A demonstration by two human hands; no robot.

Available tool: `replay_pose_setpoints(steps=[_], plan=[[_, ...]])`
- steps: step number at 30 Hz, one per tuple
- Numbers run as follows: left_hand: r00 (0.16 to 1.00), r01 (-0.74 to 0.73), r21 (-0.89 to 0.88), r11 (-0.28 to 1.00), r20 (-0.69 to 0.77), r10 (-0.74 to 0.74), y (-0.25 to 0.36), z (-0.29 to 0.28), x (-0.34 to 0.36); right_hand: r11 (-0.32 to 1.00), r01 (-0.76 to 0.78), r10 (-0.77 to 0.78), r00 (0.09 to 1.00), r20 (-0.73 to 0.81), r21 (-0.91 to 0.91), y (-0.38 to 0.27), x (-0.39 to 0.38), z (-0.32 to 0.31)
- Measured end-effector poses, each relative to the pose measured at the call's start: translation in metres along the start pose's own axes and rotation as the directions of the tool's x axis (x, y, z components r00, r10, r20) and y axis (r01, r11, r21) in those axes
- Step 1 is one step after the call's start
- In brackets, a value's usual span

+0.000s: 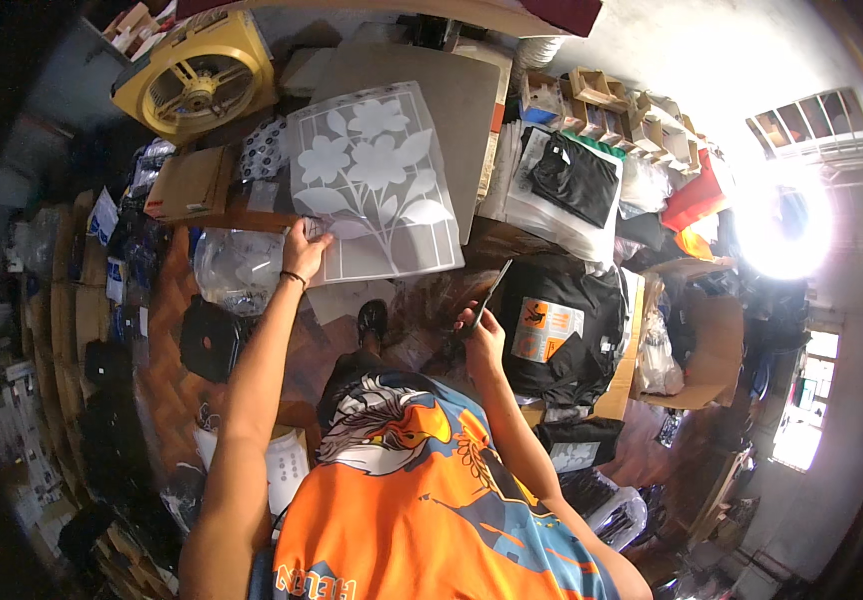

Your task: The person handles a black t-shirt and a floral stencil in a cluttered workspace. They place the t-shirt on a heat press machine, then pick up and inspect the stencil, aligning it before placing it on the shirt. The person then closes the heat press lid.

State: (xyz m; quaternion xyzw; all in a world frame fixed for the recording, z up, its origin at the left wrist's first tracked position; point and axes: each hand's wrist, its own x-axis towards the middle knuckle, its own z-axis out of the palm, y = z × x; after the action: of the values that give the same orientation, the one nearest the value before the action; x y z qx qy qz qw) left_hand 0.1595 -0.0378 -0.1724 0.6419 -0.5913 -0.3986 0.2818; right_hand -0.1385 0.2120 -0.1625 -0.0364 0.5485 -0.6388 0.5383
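Note:
A large translucent grey sheet with pale flowers, leaves and a line border lies mostly over a grey board. Its near edge reaches past the board toward me. My left hand pinches the sheet's near left corner, with the thumb on top. Off to the right of the sheet, my right hand is closed around a slim dark tool with a narrow tip pointing up and away. Whether it is tweezers or scissors I cannot make out. The tool is apart from the sheet.
A yellow fan and a cardboard box stand at the far left. Folded black garments lie on white stacks at right, with a black packed bundle nearer. Small wooden trays stand behind. Clear plastic bags lie below the box.

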Motion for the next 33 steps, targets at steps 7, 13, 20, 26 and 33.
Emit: replay_pose_setpoints(steps=[7, 13, 20, 26, 33], plan=[[0.98, -0.09, -0.148, 0.985, 0.161, 0.114, 0.014, -0.033, -0.04, 1.0, -0.014, 0.014, 0.999, -0.047, -0.007, 0.012, 0.002, -0.011], [0.813, -0.121, -0.143, 0.982, 0.554, 0.181, 0.078, -0.071, 0.017, 0.98, -0.085, 0.071, 0.994, -0.085, -0.181, 0.012, -0.004, -0.02], [0.847, -0.501, 0.522, 0.69, 0.46, 0.267, 0.108, -0.087, 0.187, 0.998, -0.018, 0.008, 0.988, -0.152, -0.061, 0.009, -0.006, -0.029], [0.701, -0.64, 0.629, 0.441, 0.244, 0.67, 0.121, -0.03, 0.265, 0.996, 0.023, -0.041, 0.974, -0.224, -0.081, 0.025, -0.016, -0.034], [0.778, -0.527, -0.291, 0.798, 0.214, 0.591, 0.166, 0.067, 0.062, 0.986, 0.165, -0.168, 0.97, -0.178, -0.036, -0.003, 0.041, 0.005]])
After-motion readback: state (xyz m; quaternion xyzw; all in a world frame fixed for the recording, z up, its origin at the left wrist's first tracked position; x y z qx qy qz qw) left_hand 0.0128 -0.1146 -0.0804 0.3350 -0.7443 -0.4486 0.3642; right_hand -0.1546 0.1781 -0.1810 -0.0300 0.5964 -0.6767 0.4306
